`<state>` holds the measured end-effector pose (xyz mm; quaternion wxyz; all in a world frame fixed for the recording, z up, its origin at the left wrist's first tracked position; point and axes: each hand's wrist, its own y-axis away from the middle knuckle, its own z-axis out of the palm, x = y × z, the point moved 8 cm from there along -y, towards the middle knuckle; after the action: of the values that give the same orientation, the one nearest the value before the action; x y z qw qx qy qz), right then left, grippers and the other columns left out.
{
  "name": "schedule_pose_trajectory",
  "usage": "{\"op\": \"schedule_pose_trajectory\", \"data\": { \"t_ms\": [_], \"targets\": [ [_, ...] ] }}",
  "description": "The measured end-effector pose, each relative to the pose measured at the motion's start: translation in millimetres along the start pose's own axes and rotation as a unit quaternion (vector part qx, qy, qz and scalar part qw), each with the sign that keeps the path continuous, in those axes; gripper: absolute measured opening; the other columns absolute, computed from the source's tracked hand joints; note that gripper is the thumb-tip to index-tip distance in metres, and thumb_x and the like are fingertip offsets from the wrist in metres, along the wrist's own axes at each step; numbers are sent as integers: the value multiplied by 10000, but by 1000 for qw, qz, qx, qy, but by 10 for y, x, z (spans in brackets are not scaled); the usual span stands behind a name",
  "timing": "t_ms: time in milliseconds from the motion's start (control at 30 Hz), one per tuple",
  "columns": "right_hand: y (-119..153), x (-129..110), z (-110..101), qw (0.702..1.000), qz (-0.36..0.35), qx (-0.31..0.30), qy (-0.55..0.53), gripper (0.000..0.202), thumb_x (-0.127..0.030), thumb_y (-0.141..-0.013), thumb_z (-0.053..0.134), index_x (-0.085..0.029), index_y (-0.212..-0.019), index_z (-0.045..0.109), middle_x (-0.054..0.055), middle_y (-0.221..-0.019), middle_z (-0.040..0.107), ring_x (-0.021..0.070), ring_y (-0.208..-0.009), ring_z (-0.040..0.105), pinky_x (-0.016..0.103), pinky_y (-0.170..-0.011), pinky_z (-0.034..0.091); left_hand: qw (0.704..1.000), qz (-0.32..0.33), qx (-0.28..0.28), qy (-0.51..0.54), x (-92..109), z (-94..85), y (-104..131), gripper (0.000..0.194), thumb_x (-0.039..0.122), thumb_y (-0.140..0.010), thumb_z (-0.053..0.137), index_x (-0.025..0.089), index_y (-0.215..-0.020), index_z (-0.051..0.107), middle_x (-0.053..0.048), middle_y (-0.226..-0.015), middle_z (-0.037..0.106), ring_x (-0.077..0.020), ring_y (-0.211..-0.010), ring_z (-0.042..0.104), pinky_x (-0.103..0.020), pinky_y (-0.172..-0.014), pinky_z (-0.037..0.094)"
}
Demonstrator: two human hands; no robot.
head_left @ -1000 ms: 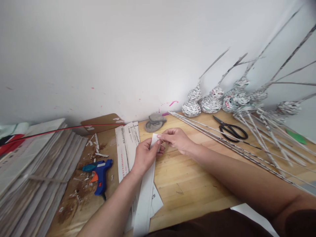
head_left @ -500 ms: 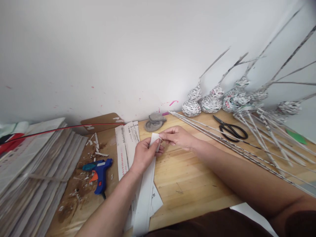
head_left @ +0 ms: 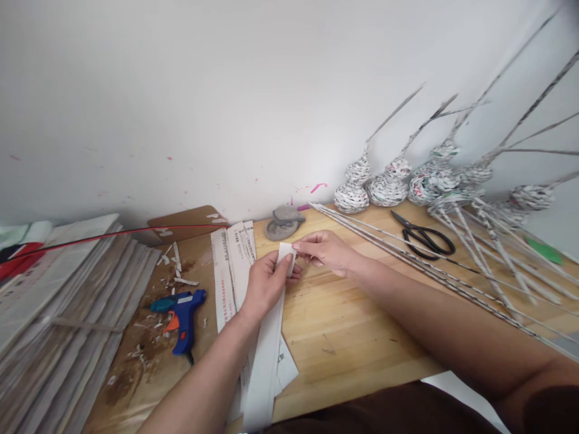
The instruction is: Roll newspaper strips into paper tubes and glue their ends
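A long white paper strip [head_left: 266, 361] runs from the table's front edge up to my hands. My left hand [head_left: 266, 283] grips it near its far end, thumb on top and fingers underneath. At that end's upper right corner, my right hand [head_left: 323, 250] pinches the paper between thumb and fingertips. Under the left forearm lie more printed paper strips [head_left: 224, 271], partly hidden by the arm. A grey cloth-like pad [head_left: 284, 223] sits just beyond the hands.
To the left are a blue glue gun [head_left: 184, 319] among scraps and a stack of newspaper [head_left: 67, 301]. Rolled paper sticks [head_left: 384, 235], black scissors [head_left: 423, 235] and several woven paper gourds [head_left: 351, 187] occupy the right. A wall [head_left: 226, 108] closes the back.
Both hands keep their places on the strip. The strip's far corner looks slightly shifted under the right fingertips; little else differs.
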<state>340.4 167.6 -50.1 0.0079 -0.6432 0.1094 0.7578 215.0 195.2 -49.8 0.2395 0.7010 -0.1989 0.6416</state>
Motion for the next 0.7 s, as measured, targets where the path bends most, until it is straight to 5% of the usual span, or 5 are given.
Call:
{"op": "schedule_pose_trajectory", "data": {
  "t_ms": [567,700],
  "targets": [
    [24,-59,-38,988,-92,93,79,379,-469,-604,769,-150,-565,570,-41,-538,488,73,-509,361,235,-481,263,999,-6,-19,-29,-57,50,10,332,471,-794,588,152,-875,634,-81,-769,712,-192,-641,671,-327,-624,567],
    [0,-34,-57,996,-56,60,41,410,-542,-668,702,-138,-668,633,-33,-549,485,75,-501,370,229,-462,246,999,-19,-26,-14,-59,42,-2,339,467,-791,598,141,-876,633,-86,-753,708,-197,-665,675,-316,-616,565]
  ]
}}
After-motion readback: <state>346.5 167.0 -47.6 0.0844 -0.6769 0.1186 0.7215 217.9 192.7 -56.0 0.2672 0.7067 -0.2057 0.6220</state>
